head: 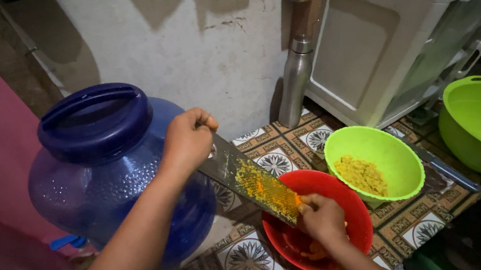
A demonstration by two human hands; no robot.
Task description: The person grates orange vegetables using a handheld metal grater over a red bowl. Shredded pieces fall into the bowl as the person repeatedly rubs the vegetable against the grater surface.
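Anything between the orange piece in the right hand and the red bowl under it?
Nothing visible. The right hand presses the orange piece against the grater's lower end, directly over the open red bowl. The left hand grips the grater's top.

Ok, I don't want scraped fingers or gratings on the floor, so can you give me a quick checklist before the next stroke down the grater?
1. Grater held firm at its upper end: ok. The left hand grips the top of the flat metal grater.
2. Lower end over a catch bowl: ok. It slopes down over the red bowl.
3. Piece held securely: cannot tell. The right hand presses something orange against the lower end, mostly hidden by the fingers.
4. Fingertips away from the teeth: not ok. They sit very close to the grating face.
5. Grating face free of build-up: not ok. Yellow-orange pulp coats it.
6. Room in the light green bowl: ok. Gratings cover only its bottom.
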